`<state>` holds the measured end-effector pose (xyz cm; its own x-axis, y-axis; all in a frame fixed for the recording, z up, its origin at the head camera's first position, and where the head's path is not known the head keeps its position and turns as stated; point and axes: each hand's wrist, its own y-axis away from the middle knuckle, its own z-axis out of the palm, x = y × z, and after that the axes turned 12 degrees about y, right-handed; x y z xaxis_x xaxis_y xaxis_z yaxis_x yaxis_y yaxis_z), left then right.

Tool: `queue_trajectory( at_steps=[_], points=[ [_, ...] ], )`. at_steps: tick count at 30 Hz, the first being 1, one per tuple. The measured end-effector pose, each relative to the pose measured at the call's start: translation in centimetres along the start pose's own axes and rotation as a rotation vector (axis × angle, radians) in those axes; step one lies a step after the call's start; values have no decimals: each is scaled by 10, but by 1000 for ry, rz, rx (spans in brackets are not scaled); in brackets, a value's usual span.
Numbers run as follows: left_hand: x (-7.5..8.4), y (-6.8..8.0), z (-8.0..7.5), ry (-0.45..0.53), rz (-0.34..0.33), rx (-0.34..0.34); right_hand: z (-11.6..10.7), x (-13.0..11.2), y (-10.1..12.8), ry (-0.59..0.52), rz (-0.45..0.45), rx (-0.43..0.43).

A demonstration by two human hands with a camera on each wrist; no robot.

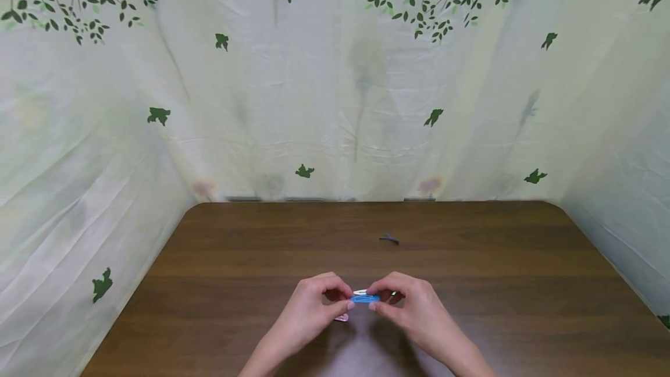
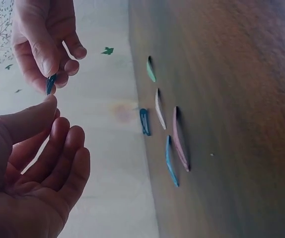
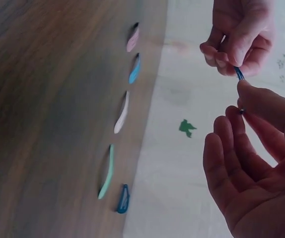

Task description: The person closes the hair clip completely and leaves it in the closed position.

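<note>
In the head view my left hand (image 1: 314, 302) and right hand (image 1: 413, 304) meet above the table around one blue snap hair clip (image 1: 364, 299). Thumb and forefinger of each hand pinch an end of it. Seen edge-on, the clip (image 2: 50, 84) spans the gap between the fingertips in the left wrist view. Beneath the hands lie a pink hair clip (image 2: 180, 144), a light blue one (image 2: 171, 161), a white one (image 2: 160, 109) and a green one (image 2: 151, 69). Whether the held clip is snapped open cannot be told.
A dark blue hair clip (image 1: 389, 239) lies apart from the others, farther back on the brown wooden table (image 1: 235, 260). Behind the table's far edge hangs a pale curtain (image 1: 324, 103) with leaf prints, which also runs along both sides.
</note>
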<state>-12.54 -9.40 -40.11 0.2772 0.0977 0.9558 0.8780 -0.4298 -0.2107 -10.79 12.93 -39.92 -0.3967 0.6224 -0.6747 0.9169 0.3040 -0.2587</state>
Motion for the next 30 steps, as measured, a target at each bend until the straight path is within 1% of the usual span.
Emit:
queue_trajectory(
  at_steps=[4, 8, 13, 17, 23, 30],
  points=[
    [-5, -1, 1, -2, -24, -14, 3, 6, 1, 19, 3, -16],
    [-11, -3, 1, -34, -42, -35, 5, 10, 1, 30, 8, -38],
    [-19, -7, 2, -89, -31, -50, 6, 14, -1, 82, 9, -63],
    [-25, -10, 3, -111, -28, -66, 7, 17, -4, 120, 19, -86],
    [-32, -13, 4, -141, -27, -88, 11, 22, -7, 138, 39, -130],
    [-37, -14, 3, -248, -10, -116, 15, 25, -12, 125, 61, -189]
  ],
)
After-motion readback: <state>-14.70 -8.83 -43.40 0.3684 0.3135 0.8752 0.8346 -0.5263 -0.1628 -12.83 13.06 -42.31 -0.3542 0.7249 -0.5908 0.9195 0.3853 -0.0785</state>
